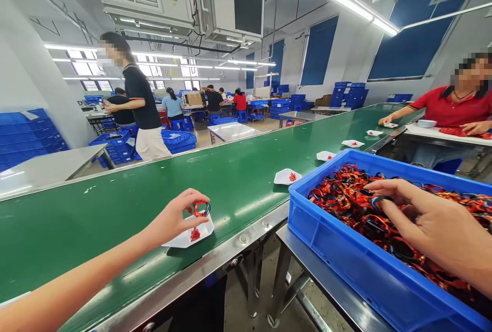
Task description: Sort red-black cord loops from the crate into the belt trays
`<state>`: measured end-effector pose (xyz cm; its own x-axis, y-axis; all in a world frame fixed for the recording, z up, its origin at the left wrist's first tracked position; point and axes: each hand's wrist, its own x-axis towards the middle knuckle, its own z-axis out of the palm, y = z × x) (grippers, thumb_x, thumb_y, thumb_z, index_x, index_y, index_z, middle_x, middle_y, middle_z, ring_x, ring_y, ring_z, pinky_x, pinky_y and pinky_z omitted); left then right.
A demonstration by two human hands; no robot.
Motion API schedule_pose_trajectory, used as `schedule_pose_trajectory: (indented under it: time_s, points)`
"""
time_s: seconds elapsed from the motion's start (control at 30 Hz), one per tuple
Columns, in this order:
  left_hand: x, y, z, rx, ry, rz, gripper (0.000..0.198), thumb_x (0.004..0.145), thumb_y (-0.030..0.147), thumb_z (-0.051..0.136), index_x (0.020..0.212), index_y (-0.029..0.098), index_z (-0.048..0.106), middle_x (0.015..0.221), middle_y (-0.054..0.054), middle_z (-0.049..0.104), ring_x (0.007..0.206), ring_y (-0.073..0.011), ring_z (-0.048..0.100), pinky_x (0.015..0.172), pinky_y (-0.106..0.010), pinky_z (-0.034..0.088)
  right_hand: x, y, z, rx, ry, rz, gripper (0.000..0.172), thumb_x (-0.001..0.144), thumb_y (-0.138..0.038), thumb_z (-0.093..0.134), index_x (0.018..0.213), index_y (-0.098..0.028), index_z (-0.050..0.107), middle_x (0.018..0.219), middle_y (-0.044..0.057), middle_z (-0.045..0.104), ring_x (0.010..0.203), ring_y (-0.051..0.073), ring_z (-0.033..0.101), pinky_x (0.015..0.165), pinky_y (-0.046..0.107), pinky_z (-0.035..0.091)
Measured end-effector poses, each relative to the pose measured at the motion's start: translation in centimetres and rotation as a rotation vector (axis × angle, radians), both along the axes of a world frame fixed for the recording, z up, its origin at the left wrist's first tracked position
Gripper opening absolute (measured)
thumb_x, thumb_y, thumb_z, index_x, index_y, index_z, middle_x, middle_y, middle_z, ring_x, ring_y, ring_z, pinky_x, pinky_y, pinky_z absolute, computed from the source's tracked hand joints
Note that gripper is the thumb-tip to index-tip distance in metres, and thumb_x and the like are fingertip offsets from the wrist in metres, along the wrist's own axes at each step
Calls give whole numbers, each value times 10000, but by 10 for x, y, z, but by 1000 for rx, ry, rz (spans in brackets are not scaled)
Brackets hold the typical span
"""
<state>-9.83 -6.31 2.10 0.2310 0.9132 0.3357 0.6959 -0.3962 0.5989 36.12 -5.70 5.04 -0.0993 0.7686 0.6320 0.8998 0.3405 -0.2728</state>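
Green conveyor belt (238, 178): runs from lower left to upper right. Its near end is cut off by the frame.
Blue plastic crate (346, 265): stands on a steel table just beside the belt, at the right. Its near and right corners are out of view.
Co-worker in a red shirt (453, 109): sits at the belt's far right, both hands on a white table top. The body is partly cut off by the frame edge.
Heap of bands (342, 193): tangled red, orange and black loops fill the crate. Single pieces are hard to tell apart, and the hand covers part of the heap.
Right hand (423, 219): palm down in the crate, fingers bent among the loops. The fingertips sit at a dark loop, but whether they pinch it cannot be told.
Left hand (172, 216): reaches over the belt, thumb and fingertips closed on the looped band.
Row of trays (286, 175): small white trays spaced along the belt toward the co-worker. What lies in the far ones is too small to make out.
Near tray (180, 241): white, on the belt by its steel edge, partly hidden under the left hand.
Looped band (202, 209): red and black, held just above the near tray. Whether it touches the tray is unclear.
Red piece (195, 233): lies in the near tray, too small to identify.
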Motion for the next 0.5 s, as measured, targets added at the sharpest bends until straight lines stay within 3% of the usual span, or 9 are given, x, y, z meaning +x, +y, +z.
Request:
schedule_pose_trajectory:
  time_s: [0.13, 0.33, 0.43, 0.5]
  points:
    - [-17, -7, -9, -13, 49, 41, 330, 738, 392, 649, 1049, 281, 646, 997, -38, 601, 779, -168, 569, 788, -315, 474, -1, 1, 0, -15, 6, -7, 413, 787, -660, 385, 936, -332, 587, 738, 35, 688, 437, 161, 557, 486, 320, 432]
    - [-35, -14, -25, -86, 37, 146, 523, 660, 430, 711, 1149, 286, 595, 999, -33, 654, 943, -222, 580, 911, -361, 437, 1, 0, -4, -8, -40, -14, 589, 738, -793, 296, 957, -330, 585, 620, 41, 640, 375, 143, 497, 439, 319, 381]
    - [-48, -16, -25, -105, 138, 136, 547, 640, 485, 709, 1131, 267, 602, 1075, -55, 654, 1001, -252, 576, 938, -389, 426, 1, -1, -3, -21, -58, -27, 562, 764, -756, 305, 974, -316, 583, 662, 40, 655, 422, 150, 544, 465, 311, 401]
    - [-57, -17, -16, -94, 231, 142, 580, 643, 527, 689, 1138, 241, 590, 1156, -76, 625, 1057, -272, 553, 953, -410, 418, -1, -4, -1, -44, -60, -39, 482, 791, -686, 333, 965, -310, 580, 727, 31, 678, 452, 148, 564, 489, 304, 417]
